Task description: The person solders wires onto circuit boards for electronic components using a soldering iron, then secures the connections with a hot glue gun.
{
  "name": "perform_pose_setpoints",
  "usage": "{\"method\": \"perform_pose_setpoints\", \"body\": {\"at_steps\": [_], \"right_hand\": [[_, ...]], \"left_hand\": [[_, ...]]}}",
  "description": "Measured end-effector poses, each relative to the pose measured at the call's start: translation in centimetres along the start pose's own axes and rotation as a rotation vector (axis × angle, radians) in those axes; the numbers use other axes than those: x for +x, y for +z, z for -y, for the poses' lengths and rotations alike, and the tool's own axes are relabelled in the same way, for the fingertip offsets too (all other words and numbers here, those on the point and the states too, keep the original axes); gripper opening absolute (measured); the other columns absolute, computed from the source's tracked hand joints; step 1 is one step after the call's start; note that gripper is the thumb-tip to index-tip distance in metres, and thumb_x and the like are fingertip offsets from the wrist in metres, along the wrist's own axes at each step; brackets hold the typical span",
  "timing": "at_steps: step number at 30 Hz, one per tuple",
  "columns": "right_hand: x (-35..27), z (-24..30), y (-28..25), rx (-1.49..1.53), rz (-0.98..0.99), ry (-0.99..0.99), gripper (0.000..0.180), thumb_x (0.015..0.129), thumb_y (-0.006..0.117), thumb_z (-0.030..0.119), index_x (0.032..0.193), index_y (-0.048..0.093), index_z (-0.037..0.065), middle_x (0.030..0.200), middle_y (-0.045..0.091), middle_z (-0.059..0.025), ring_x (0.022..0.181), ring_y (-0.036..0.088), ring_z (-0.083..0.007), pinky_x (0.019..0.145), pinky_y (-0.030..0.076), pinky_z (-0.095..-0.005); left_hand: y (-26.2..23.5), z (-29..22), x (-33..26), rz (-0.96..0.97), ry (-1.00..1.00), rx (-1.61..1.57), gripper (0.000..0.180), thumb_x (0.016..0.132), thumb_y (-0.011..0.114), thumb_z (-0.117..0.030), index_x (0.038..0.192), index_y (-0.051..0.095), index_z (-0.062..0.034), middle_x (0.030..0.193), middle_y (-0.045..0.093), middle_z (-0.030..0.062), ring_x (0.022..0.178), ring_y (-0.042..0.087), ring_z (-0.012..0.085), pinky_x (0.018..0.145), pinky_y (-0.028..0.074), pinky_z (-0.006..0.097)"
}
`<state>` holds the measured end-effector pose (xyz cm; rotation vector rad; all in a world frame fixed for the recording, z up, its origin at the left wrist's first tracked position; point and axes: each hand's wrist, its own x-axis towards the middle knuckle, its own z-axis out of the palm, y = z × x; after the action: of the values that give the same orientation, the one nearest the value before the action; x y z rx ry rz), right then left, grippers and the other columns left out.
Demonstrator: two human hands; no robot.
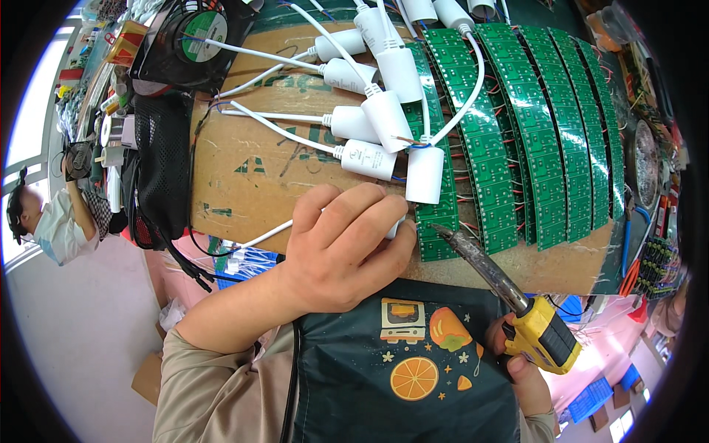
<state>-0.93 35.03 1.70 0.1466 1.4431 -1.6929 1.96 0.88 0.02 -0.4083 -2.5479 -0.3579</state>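
Note:
My left hand [343, 247] is closed, with its fingers curled round a white cylindrical cabled part [396, 226]; most of the part is hidden under the fingers. Its white cable [267, 235] appears to come out on the wrist side. In my right hand [526, 375] I grip a soldering iron [543, 336] by its yellow and black handle. The iron's dark tip points up and left, over the lower end of a green circuit board strip [437, 247]. Just beyond my left fingers, several white cylinders [424, 177] with cables lie in a heap.
Rows of green circuit board panels [480, 140] with red and white wires cover the right of the brown board [255, 170]. A black fan [196, 37] and a black mesh pouch [162, 159] stand at left. Another person [63, 221] sits farther left.

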Motion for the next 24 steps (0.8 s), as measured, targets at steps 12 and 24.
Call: {"method": "perform_pose_setpoints", "body": {"at_steps": [12,24], "right_hand": [[1.8,-0.9,0.0,-0.001,0.129,-0.33,0.078,0.079,0.082,0.054,0.132,0.048,0.007,0.071,0.056,-0.0001,0.056,0.052,-0.0152,0.053,0.044,-0.0301],[2.0,-0.2,0.1,0.06,0.042,-0.34,0.081,0.073,0.084,0.057,0.127,0.049,0.006,0.064,0.051,-0.0004,0.051,0.049,-0.0155,0.043,0.042,-0.0294]], "left_hand": [[-0.7,-0.4,0.5,0.04,-0.037,0.021,0.035,0.064,0.073,-0.014,0.099,0.071,-0.0107,0.109,0.064,0.0097,0.095,0.062,0.0269,0.076,0.043,0.038],[-1.4,2.0,1.2,0.041,-0.116,0.053,0.054,0.061,0.089,-0.033,0.1,0.06,-0.0113,0.101,0.061,0.0071,0.086,0.061,0.0268,0.071,0.044,0.038]]}}
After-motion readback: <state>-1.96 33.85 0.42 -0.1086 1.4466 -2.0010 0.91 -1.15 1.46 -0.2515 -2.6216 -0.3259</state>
